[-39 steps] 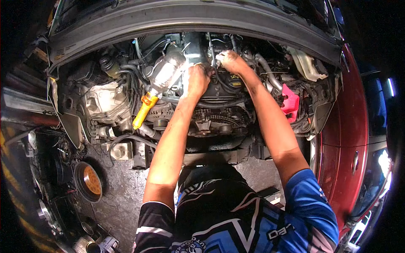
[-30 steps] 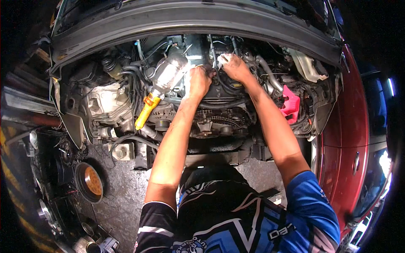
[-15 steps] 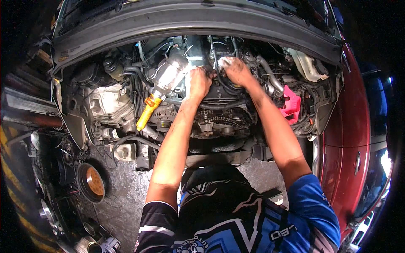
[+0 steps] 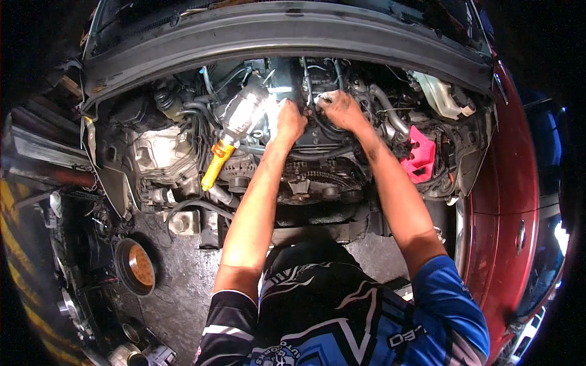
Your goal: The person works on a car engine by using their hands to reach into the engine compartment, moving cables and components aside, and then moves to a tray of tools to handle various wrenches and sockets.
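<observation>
Both my hands are inside a car's engine bay, at the top middle of the engine [image 4: 317, 146]. My left hand [image 4: 288, 124] is closed beside a dark upright housing, its fingertips hidden under the knuckles. Just right of it, my right hand [image 4: 339, 111] is closed by a thin hose [image 4: 307, 82]; what its fingers grip is too small to make out. Left of my left hand, a lit work lamp [image 4: 244, 110] with a yellow handle [image 4: 217, 163] lies tilted over the engine. Below my hands, a toothed chain and pulleys [image 4: 317, 183] are exposed.
A pink plastic piece [image 4: 422, 165] sits right of the engine. The car's front upper edge [image 4: 287, 36] spans the top. A red car [image 4: 497, 256] stands close on the right. A round pan with orange contents [image 4: 135, 265] lies on the floor at lower left, near other loose parts.
The view has shifted slightly, so the engine bay sits a little lower and further right. My hands stay at the same spot on the engine, with small shifts of the right fingers.
</observation>
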### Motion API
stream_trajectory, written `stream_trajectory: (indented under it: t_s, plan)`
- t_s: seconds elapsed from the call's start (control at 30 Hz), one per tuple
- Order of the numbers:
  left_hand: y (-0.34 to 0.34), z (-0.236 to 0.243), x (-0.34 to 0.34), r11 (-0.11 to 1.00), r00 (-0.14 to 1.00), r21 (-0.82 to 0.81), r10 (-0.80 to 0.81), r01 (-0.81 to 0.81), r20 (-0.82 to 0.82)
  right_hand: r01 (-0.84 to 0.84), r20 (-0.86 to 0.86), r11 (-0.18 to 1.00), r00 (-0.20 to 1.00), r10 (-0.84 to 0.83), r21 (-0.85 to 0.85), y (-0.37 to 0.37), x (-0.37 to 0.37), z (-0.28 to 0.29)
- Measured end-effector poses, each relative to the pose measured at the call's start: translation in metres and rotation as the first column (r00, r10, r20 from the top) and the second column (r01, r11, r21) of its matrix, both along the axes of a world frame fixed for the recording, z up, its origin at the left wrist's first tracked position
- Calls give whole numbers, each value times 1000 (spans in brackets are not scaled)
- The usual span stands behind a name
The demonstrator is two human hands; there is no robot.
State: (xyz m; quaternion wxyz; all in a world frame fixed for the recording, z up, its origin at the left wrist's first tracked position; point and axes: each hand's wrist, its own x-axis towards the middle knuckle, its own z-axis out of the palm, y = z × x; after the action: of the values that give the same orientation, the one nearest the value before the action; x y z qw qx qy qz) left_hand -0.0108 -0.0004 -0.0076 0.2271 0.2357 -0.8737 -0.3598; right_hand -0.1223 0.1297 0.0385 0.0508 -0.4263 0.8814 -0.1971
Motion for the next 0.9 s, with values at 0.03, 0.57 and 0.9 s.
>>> stream_trajectory:
  t_s: [0.03,0.57,0.9]
  plan:
    - [-3,0,0,999,997,40,-10,7,71,-4,1,1000,1000,4,-8,-3,4,1]
    - [0,25,-7,983,974,181,-70,30,217,-129,165,991,978,125,16,0,-19,-10]
    - [-11,46,2,989,943,143,-16,-33,332,-221,161,974,964,211,48,-4,-10,2]
